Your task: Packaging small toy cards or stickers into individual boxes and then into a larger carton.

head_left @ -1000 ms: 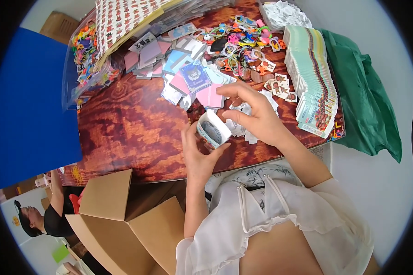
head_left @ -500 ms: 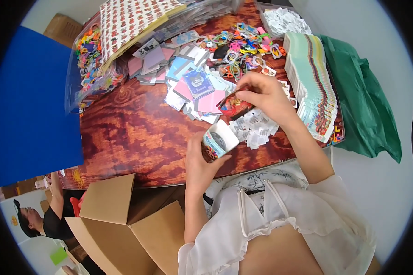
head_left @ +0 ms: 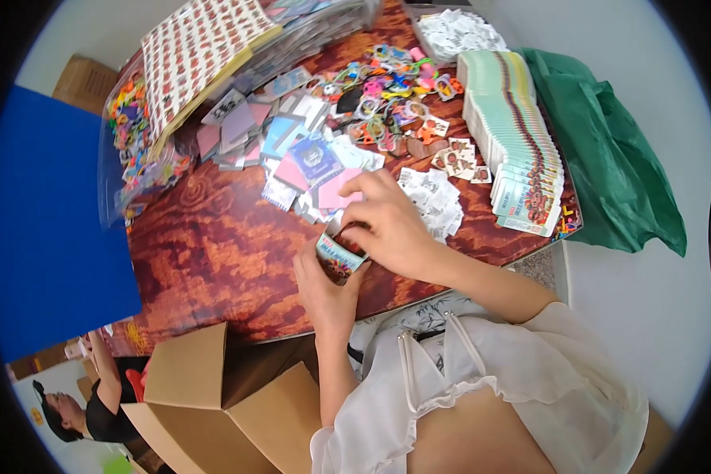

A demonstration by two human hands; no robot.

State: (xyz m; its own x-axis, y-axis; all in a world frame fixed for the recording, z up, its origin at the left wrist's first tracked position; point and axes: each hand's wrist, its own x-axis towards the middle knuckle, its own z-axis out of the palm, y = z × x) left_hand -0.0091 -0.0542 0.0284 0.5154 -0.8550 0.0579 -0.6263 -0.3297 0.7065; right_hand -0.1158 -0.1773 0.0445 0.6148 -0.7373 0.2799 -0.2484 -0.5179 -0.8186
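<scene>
Holding a small printed carton in the left hand, near the six-o'clock edge of the wood-patterned tabletop. Pinching a dark-red packet at the carton's mouth with the right hand. With pink and blue cards at twelve o'clock from there, white slips at two.

My red-brown table
On it I have cards, trinkets, white slips, flat cartons and a clear bin.

Blue panel; green bag; pale wall
</scene>
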